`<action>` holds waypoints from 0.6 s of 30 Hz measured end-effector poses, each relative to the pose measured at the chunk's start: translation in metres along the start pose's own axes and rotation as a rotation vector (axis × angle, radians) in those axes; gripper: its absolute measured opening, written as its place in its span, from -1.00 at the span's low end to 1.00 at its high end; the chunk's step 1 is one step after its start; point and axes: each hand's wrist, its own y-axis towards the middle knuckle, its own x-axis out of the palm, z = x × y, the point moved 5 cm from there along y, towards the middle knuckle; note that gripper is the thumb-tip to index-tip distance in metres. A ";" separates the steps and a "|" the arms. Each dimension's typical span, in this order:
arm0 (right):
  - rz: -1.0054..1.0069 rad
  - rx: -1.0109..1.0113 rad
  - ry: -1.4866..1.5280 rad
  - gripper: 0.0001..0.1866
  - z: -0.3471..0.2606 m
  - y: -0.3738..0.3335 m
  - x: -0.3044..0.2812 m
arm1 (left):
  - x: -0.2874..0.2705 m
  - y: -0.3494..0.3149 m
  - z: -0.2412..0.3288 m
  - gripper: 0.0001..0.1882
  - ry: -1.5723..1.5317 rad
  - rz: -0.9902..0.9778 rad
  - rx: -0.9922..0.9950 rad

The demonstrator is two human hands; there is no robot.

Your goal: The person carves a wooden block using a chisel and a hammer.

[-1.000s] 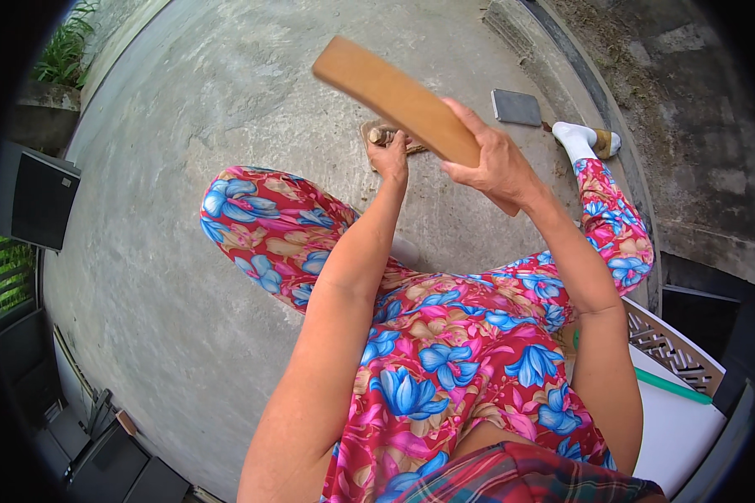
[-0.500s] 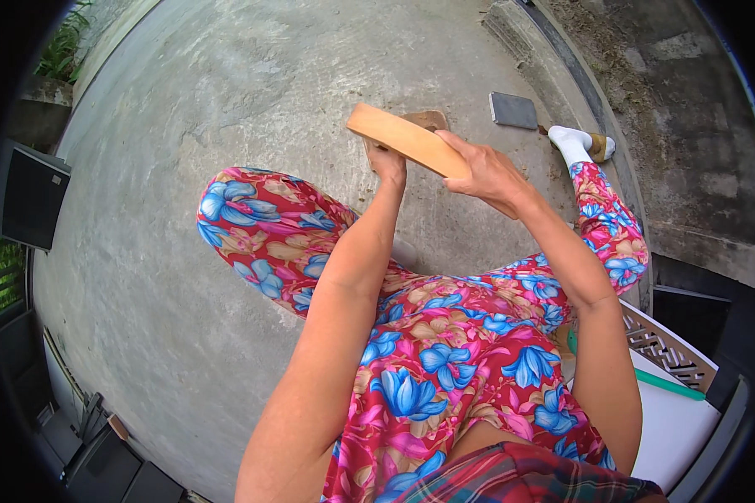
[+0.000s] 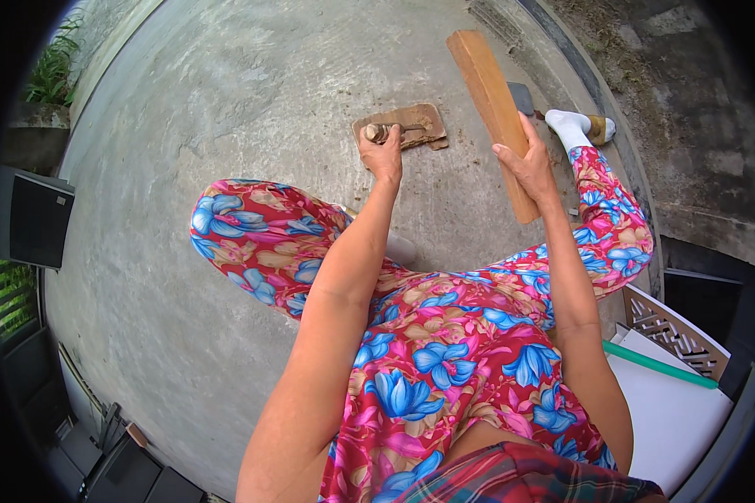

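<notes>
My right hand (image 3: 528, 168) is closed around the lower part of a long, thick wooden block (image 3: 488, 88), its far end pointing away from me and slightly left. My left hand (image 3: 382, 155) has its fingers closed round a tool with a rounded wooden handle (image 3: 376, 132). A thin dark shaft (image 3: 413, 127) runs right from that handle, low over a brown board (image 3: 415, 116). The shaft's tip is too small to make out. The board lies on the concrete between my spread legs, with a ragged lower right edge.
Brown crumbs lie on the concrete floor (image 3: 285, 101) around the board. A grey slab (image 3: 521, 98) sits behind the block, near my white-socked foot (image 3: 569, 126). A raised concrete edge (image 3: 596, 59) runs along the right. White panels with a green strip (image 3: 658, 363) stand at lower right.
The wooden block has swung right, away from over the board, and turned from lying crosswise to pointing away from me. The tool in my left hand is now uncovered.
</notes>
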 end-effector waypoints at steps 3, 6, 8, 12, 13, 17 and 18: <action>0.021 -0.023 -0.023 -0.10 -0.005 -0.005 0.002 | 0.003 -0.004 0.002 -0.71 0.049 -0.030 0.024; -0.001 -0.051 -0.044 -0.11 -0.030 -0.009 0.008 | 0.004 -0.007 0.004 -0.70 0.072 -0.036 0.038; -0.015 -0.073 -0.068 -0.11 -0.054 -0.014 0.012 | 0.003 -0.005 0.005 -0.70 0.149 -0.029 0.103; -0.116 -0.239 -0.050 -0.12 -0.085 -0.034 0.030 | 0.012 -0.011 0.005 -0.70 0.144 -0.050 0.075; -0.154 -0.314 -0.086 -0.13 -0.089 -0.038 0.036 | 0.012 -0.014 0.007 -0.71 0.148 -0.026 0.137; -0.312 -0.239 -0.437 -0.17 -0.057 -0.039 0.071 | -0.007 -0.003 -0.031 -0.72 0.433 -0.052 0.153; -0.301 -0.229 -0.444 -0.17 -0.051 -0.040 0.069 | -0.001 -0.008 -0.035 -0.71 0.485 -0.138 0.021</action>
